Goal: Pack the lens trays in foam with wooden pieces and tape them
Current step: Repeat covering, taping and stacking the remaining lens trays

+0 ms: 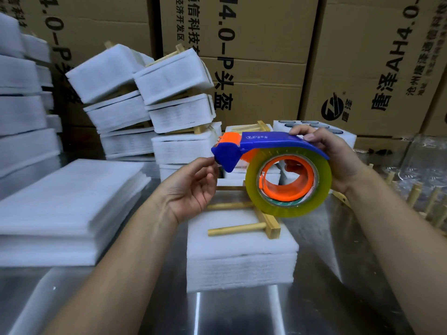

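Head view: right hand (338,160) grips the blue-and-orange tape dispenser (266,141) at its rear, fingers curled over the top above the tape roll (321,184). Left hand (191,187) pinches the dispenser's front end between thumb and forefinger. Both hover over the foam bundle (242,250), which lies on the metal table (314,310) with wooden pieces (237,229) on top, beside stacked foam sheets (72,201).

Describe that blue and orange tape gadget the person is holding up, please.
The tape dispenser looks like glossy plastic: a blue curved cover over the top, an orange front section and an orange hub. It carries a thick roll of clear, yellowish tape. It is held in the air, roll on edge, above a foam bundle. The right hand grips the cover's rear; the left hand pinches at its front tip.
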`<state>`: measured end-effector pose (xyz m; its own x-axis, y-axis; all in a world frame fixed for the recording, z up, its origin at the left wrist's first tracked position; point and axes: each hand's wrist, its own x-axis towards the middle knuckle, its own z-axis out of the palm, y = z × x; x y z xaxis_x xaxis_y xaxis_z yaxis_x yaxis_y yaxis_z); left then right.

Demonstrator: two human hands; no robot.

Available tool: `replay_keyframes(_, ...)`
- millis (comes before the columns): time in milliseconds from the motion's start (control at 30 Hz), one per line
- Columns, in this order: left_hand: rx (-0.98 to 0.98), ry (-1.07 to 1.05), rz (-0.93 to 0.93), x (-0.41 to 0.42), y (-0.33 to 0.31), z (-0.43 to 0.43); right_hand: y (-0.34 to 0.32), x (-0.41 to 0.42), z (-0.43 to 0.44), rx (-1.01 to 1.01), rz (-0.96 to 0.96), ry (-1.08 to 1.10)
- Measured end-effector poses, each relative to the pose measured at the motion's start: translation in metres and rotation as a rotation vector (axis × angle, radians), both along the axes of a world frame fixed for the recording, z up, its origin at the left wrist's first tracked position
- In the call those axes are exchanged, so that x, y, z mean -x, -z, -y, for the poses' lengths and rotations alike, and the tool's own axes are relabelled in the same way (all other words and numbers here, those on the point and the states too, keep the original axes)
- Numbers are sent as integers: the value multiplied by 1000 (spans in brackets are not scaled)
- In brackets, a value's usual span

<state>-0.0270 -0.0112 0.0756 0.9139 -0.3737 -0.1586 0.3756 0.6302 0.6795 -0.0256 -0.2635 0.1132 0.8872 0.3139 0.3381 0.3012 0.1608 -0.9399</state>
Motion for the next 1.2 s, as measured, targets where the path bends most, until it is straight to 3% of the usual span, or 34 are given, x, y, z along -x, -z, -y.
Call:
replay_keyframes(300,-163,28,-9,-1,2,0,8,-1,3,-4,-18,58)
replay_keyframes(667,-34,47,-32,2,-1,1,9,14,12,227,64,-3)
replay_keyframes(867,49,81,-47,2,1,0,28,15,13,93,189,113)
replay_keyframes(1200,27,101,-55,-1,4,0,43,20,11,131,332,248)
